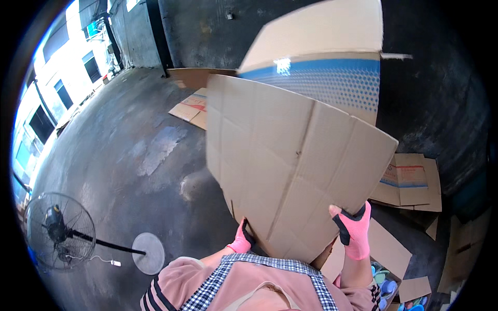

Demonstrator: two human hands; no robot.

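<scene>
A large brown cardboard box (290,166) rises in front of me, its plain creased panel facing me. Behind that panel stands a farther panel with a blue band and dotted print (332,78), and a pale flap (321,31) sticks up above it. Both hands wear pink and black gloves. My left hand (241,239) is closed on the lower left edge of the cardboard, its fingers partly out of sight. At the lower right edge my right hand (355,230) grips the cardboard, thumb on the near face and the other fingers mostly hidden.
A standing fan (59,228) with a round base (149,253) is at left. Flattened cardboard (410,181) leans at right, and more lies behind my box (193,108). An open carton (389,249) of colourful plastic items sits at lower right, beside my right forearm.
</scene>
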